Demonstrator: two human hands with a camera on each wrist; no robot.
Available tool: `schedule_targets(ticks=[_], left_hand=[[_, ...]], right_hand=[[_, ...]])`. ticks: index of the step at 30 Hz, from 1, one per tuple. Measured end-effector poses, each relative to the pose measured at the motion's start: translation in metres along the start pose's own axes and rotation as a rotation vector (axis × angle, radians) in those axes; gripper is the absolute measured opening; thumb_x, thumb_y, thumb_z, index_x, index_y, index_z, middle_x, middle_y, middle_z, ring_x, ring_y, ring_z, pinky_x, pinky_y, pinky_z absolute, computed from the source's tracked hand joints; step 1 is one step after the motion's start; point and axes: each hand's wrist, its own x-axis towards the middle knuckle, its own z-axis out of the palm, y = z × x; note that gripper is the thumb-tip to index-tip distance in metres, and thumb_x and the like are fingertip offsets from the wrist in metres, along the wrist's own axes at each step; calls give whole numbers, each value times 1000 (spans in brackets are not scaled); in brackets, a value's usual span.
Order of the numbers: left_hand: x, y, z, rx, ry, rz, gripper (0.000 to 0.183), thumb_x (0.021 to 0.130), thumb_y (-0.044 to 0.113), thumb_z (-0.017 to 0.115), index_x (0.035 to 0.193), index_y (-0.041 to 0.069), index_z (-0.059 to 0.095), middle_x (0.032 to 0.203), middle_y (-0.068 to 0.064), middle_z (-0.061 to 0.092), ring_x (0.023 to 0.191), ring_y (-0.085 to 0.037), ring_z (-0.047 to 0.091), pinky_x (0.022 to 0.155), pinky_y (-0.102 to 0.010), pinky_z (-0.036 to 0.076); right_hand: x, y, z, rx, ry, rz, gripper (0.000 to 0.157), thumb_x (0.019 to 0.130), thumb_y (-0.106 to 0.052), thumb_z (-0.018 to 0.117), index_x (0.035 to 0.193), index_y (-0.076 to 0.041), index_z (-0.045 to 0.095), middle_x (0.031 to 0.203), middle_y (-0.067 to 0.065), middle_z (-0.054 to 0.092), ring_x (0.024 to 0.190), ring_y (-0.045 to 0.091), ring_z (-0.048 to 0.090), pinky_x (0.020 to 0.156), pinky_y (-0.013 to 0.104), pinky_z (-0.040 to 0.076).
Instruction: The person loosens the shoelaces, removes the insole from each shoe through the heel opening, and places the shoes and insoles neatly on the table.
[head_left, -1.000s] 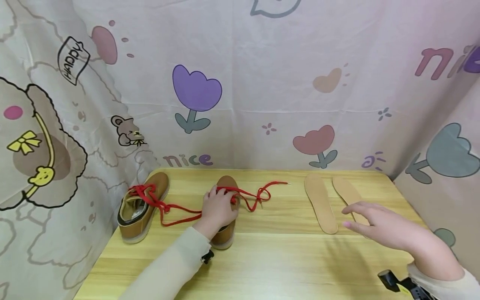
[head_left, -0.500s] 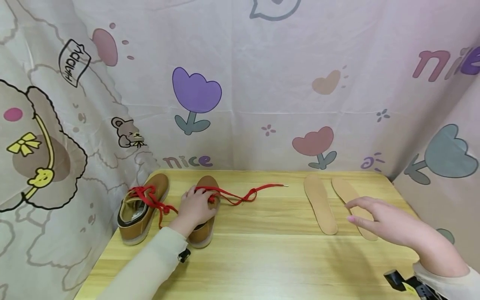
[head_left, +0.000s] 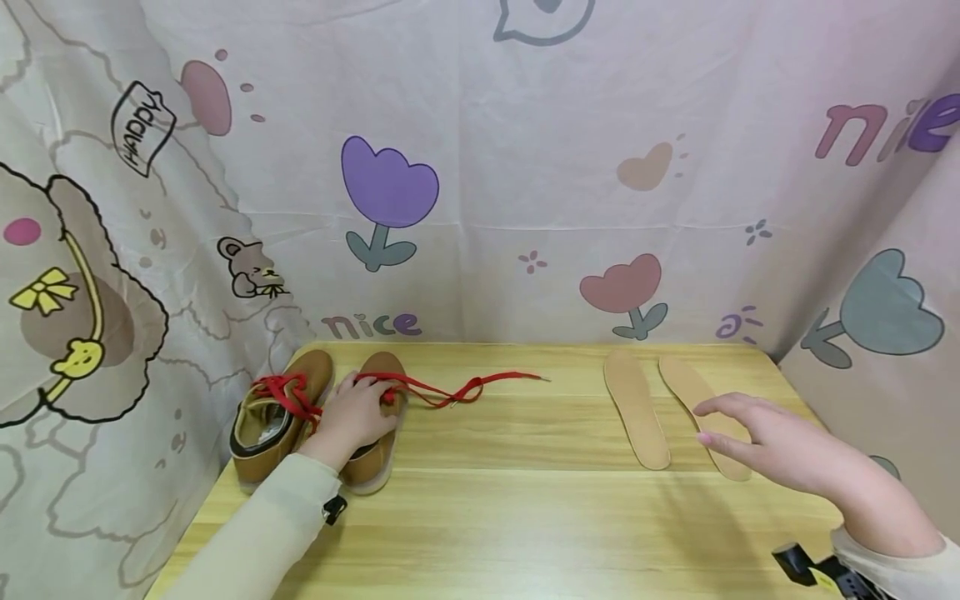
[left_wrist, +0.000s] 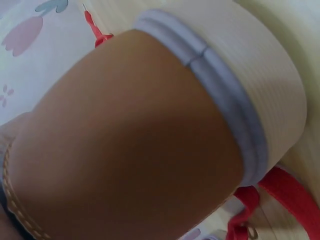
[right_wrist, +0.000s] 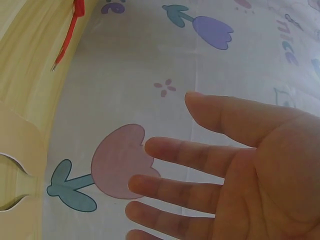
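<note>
My left hand [head_left: 356, 421] holds a brown shoe [head_left: 369, 473] across its middle, fingers curled over its upper; its opening is mostly hidden. The same shoe's brown back [left_wrist: 130, 130] and pale sole fill the left wrist view. A red shoelace [head_left: 465, 390] trails from it to the right across the table. Close by on the left is a second brown shoe [head_left: 258, 458] with red laces. My right hand [head_left: 783, 450] hovers with fingers spread and holds nothing. Below it lies a tan insole [head_left: 693, 392], and another insole [head_left: 637, 417] lies beside that one.
The wooden table [head_left: 525, 533] backs onto a printed curtain [head_left: 495, 150], with fabric also hanging along the left and right sides. In the right wrist view, a red lace tip [right_wrist: 62, 52] shows near the table's edge.
My left hand has slid the held shoe leftward, close to the other shoe, drawing its trailing lace along. The right hand has barely moved.
</note>
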Motion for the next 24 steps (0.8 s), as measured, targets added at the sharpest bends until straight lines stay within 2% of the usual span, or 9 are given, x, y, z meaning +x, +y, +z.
schedule_targets(ticks=[6,10,18,24], left_hand=[[0,-13,-1,-6,-4,5,59,83,32,75,136,8,62,141,-23,53,139,-51,29,109,-70,25],[1,-18,0,-11,22,23,59,83,31,76,134,7,63,140,-24,54,138,-52,30,110,-70,24],[-5,-15,0,-3,85,58,55,88,32,75,135,7,62,144,-24,50,138,-50,31,110,-71,18],[-15,-11,-8,-21,136,81,50,91,29,71,135,7,62,144,-26,48,138,-52,30,111,-72,17]], right_hand=[[1,2,2,5,-1,-17,46,97,-45,63,127,-10,64,128,14,63,121,44,55,92,63,46],[0,3,4,1,6,-18,45,97,-44,64,126,-11,64,128,14,63,121,43,56,92,62,47],[-2,5,5,1,21,-23,44,97,-42,65,126,-10,64,127,14,64,120,43,56,92,62,46],[-4,8,5,-7,33,-14,42,97,-41,65,125,-11,65,127,14,64,119,43,57,90,62,47]])
